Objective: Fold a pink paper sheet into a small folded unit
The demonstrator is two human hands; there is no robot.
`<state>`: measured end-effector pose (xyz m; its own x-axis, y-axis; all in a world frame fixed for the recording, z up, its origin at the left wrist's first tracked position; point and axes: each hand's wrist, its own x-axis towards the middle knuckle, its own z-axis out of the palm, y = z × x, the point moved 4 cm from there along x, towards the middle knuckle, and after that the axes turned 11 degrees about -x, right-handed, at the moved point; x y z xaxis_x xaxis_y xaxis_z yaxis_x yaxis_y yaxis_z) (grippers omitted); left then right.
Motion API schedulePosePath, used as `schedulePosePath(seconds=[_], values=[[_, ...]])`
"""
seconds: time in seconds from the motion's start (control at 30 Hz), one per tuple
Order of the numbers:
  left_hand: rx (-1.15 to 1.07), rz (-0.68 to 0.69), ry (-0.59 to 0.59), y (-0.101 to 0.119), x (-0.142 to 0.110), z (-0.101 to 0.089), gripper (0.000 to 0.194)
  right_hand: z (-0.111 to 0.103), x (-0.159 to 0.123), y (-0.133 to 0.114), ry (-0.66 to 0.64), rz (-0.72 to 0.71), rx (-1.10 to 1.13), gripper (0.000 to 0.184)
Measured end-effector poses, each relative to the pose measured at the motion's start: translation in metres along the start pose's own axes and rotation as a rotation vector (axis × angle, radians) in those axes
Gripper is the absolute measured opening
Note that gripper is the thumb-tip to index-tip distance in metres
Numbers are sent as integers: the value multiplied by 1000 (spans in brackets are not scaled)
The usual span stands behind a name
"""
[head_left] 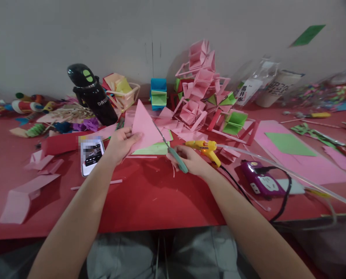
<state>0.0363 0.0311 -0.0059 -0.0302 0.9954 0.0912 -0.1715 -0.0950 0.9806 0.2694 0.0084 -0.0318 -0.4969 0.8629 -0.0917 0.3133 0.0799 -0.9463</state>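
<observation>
Between thumb and fingers, my left hand (123,142) pinches a pink sheet of paper (145,130), its corner pointing up and away from me. My right hand (190,158) is closed around the green handle of a pair of scissors (177,158). The scissor blades lie along the sheet's right edge; whether they are apart is hard to see. Under the pink sheet is a light green piece of paper (154,148). Thin pink strips lie on the red table (161,197) close to both hands.
Right of my right hand lie a yellow glue gun (203,147) and a purple power strip (260,180) with cables. Pink paper frames (200,87) stack up behind. A black bottle (94,97) and a phone (91,157) are on the left. Pink sheets (300,166) lie right.
</observation>
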Motion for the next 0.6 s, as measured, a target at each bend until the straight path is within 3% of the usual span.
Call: schedulePosePath(seconds=[0.2, 0.6], values=[[7, 63, 10, -2, 5, -5, 33, 0, -4, -8, -55, 24, 103, 42], [-11, 4, 8, -2, 2, 0, 30, 1, -5, -11, -55, 38, 92, 46]])
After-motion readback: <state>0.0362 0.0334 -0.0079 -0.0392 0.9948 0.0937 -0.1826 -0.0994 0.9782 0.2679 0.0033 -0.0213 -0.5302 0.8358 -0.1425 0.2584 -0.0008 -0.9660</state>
